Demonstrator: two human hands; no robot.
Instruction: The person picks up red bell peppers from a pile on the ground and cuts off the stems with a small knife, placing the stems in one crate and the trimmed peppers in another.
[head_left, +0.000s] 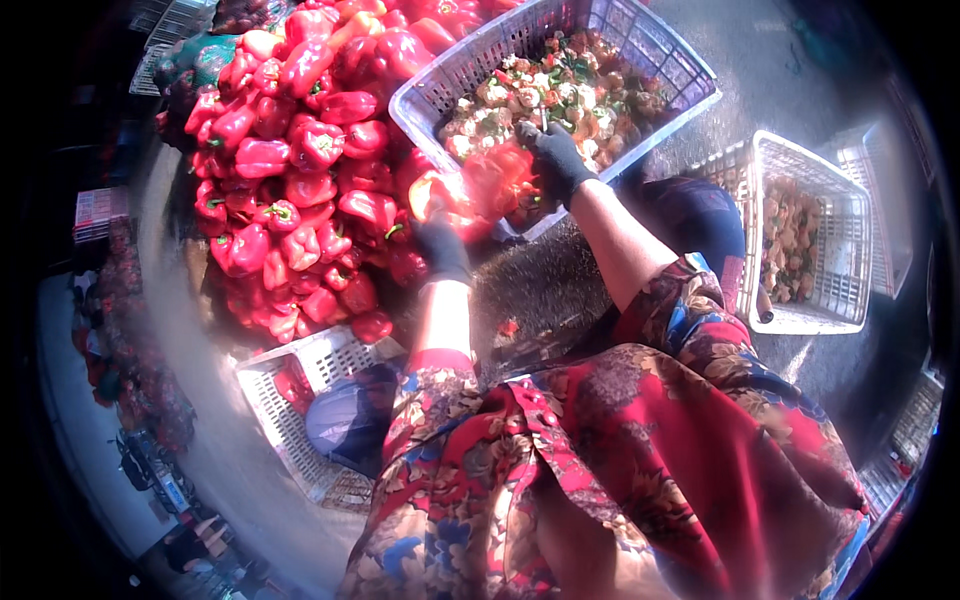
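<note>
My left hand (440,248), in a dark glove, is closed round a cut red bell pepper (462,208), its pale inside edge showing; motion blurs it. To its right, my right hand (558,158), gloved too, has its fingers curled in a grip. A thin, metal-looking tool (543,116) sticks up from that fist; its exact kind is hard to make out. Another blurred patch of red pepper (510,172) lies between the hands. Just beyond stands a bluish-grey plastic crate (660,52) holding many cut pepper cores (575,90) with pale seeds and green stems.
A large heap of red bell peppers (300,170) rises at the left. Near my left knee sits a white crate (280,400) with a red pepper inside. At the right, a white crate (845,250) contains more cores, and a dark handle (765,305) shows at its near corner.
</note>
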